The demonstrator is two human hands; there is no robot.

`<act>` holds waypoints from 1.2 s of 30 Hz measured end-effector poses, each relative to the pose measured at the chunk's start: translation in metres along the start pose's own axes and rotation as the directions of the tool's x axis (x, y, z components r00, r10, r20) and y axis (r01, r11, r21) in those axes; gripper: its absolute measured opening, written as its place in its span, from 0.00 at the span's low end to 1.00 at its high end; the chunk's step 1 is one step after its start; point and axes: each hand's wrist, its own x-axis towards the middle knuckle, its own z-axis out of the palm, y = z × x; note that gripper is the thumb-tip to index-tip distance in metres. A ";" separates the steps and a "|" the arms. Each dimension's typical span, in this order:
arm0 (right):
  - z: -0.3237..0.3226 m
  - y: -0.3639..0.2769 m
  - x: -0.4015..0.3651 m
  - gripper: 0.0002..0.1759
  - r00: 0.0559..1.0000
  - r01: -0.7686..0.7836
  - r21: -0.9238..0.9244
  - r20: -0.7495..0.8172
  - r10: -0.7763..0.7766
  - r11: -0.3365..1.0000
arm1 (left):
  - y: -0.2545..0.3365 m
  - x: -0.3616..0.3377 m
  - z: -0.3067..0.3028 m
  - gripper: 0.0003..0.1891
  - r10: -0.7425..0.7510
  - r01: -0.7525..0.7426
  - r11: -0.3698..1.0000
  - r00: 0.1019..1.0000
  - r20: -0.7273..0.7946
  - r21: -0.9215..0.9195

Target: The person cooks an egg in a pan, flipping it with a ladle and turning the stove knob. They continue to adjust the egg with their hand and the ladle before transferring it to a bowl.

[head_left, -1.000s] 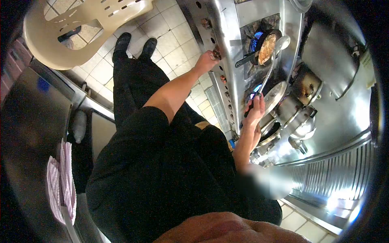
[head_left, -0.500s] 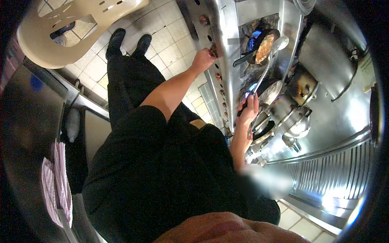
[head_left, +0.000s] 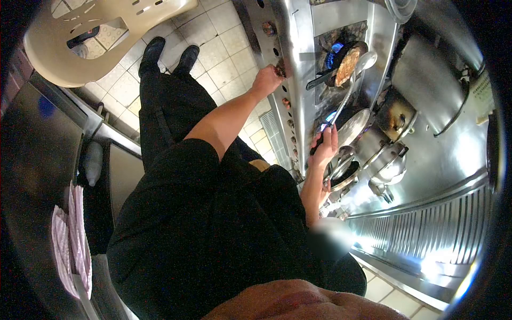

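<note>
At the stove's front panel, my left hand (head_left: 268, 81) has its fingers closed around a control knob (head_left: 280, 69). My right hand (head_left: 326, 148) grips the dark handle of a long metal spoon (head_left: 346, 98). The spoon's bowl is over the far edge of a small black frying pan (head_left: 361, 49); whether it touches the pan is unclear. A browned, flat piece of food (head_left: 348, 66) lies in that pan. Blue burner flames (head_left: 334, 53) show beside it. Another pan (head_left: 354, 127), pale inside, sits by a second lit burner, beyond my right hand.
Stacked metal pots and pans (head_left: 388, 165) stand beyond my right arm. A large metal pot (head_left: 432, 80) is farther right. A beige plastic chair (head_left: 48, 64) stands upper left on the tiled floor. A pink-white cloth (head_left: 80, 240) hangs at left. Fingers, possibly another person's, show beside my right forearm.
My right hand and the spoon's bowl have shifted slightly down in the view. The small frying pan also appears slightly lower. My left hand stays on the knob.
</note>
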 end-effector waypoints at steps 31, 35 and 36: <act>-0.046 -0.025 -0.015 0.28 0.991 -0.119 -0.012 0.062 0.119 0.993 | -0.016 -0.021 -0.264 0.25 0.032 -0.156 0.620 0.984 0.174 0.769; -0.050 -0.010 0.017 0.24 0.999 -0.017 -0.261 0.040 0.028 0.965 | 0.017 -0.046 -0.334 0.26 -0.025 -0.162 0.536 0.978 0.207 0.829; -0.050 -0.001 0.021 0.23 0.999 0.041 -0.319 0.042 -0.029 0.947 | 0.035 -0.058 -0.344 0.26 -0.076 -0.107 0.521 0.982 0.170 0.847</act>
